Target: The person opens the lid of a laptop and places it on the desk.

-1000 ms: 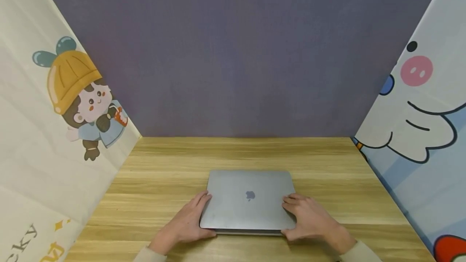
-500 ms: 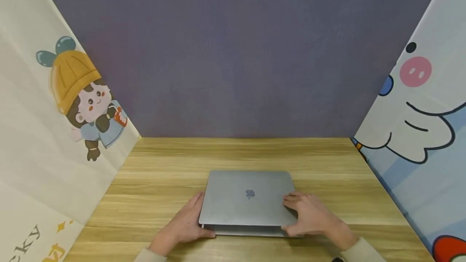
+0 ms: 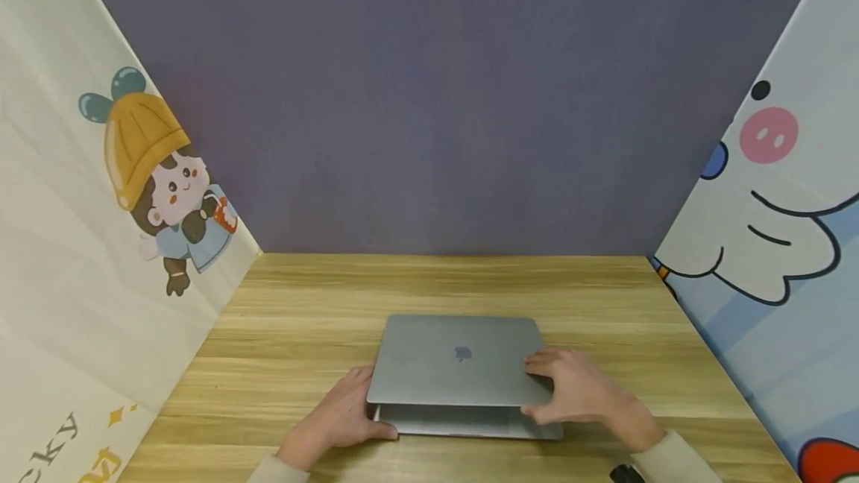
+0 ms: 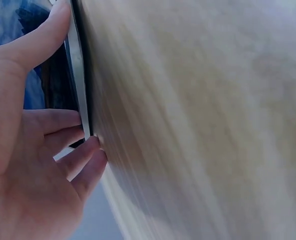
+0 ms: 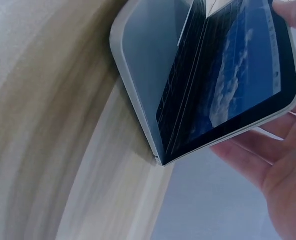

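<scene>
A grey laptop (image 3: 456, 364) with an apple logo lies on the table, its lid partly raised at the front edge. My left hand (image 3: 338, 412) grips the left front corner of the laptop's base (image 3: 463, 423), thumb on the front and fingers along the side. With its thumb under the lid's front edge and fingertips on top, my right hand (image 3: 584, 393) pinches the lid near the right front corner. In the right wrist view, the lit screen (image 5: 253, 65) shows a blue picture, and the dark keyboard (image 5: 188, 65) lies below it.
The wood-grain table (image 3: 302, 326) ends at a grey-purple back panel (image 3: 443, 110). White cloths with cartoon prints, a left cloth (image 3: 60, 207) and a right cloth (image 3: 805, 244), flank it. A small black object (image 3: 627, 474) sits beside the right sleeve.
The lid's front edge has risen with my right hand, widening the gap above the base. My left hand stays at the left front corner, its fingers slightly lower along the side.
</scene>
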{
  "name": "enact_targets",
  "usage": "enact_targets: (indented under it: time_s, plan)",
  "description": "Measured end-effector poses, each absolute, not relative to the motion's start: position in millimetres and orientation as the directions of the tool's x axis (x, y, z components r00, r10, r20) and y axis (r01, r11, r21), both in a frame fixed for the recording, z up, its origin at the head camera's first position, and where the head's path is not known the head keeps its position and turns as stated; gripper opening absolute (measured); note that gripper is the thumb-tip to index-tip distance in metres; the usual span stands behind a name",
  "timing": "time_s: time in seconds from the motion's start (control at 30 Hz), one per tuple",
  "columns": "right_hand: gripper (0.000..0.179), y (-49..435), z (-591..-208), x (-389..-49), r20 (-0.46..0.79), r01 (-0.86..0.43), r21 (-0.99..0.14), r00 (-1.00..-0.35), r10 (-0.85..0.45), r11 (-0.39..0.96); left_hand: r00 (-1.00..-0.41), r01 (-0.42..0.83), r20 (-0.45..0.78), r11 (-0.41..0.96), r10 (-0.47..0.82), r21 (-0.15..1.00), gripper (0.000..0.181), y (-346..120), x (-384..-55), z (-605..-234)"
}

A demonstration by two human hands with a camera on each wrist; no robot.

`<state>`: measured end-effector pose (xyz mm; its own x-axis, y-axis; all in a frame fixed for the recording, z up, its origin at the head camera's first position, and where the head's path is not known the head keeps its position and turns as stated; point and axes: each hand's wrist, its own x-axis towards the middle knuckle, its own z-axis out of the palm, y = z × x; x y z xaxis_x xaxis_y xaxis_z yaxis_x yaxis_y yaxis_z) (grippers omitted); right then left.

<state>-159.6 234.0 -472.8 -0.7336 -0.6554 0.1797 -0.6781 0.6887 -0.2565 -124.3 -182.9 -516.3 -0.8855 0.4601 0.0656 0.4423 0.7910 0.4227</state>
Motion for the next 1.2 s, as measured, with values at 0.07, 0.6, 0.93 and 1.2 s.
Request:
enact_targets:
  time_s: [0.07, 0.6, 0.93, 1.2]
  plan:
    - [0.059, 234.9, -472.0, -160.6, 0.181, -0.680, -0.262, -0.732, -0.657, 0.685, -0.884, 0.445, 0.061, 0.795, 0.463, 0.412, 0.110, -181.9, -124.9, -516.3]
    - [0.049, 240.4, -461.1, -168.5, 0.284, -0.701, -0.302, -0.713, -0.641, 0.646, -0.880, 0.457, 0.041, 0.820, 0.473, 0.345, 0.115, -179.0, -125.8, -511.2]
    - [0.039, 244.3, -451.2, -177.4, 0.336, -0.713, -0.347, -0.701, -0.629, 0.609, -0.865, 0.495, 0.062, 0.826, 0.498, 0.269, 0.111, -174.8, -128.7, -512.7]
    - [0.034, 240.5, -441.6, -183.2, 0.315, -0.668, -0.376, -0.744, -0.589, 0.643, -0.880, 0.464, 0.025, 0.846, 0.474, 0.264, 0.110, -174.0, -127.3, -508.9]
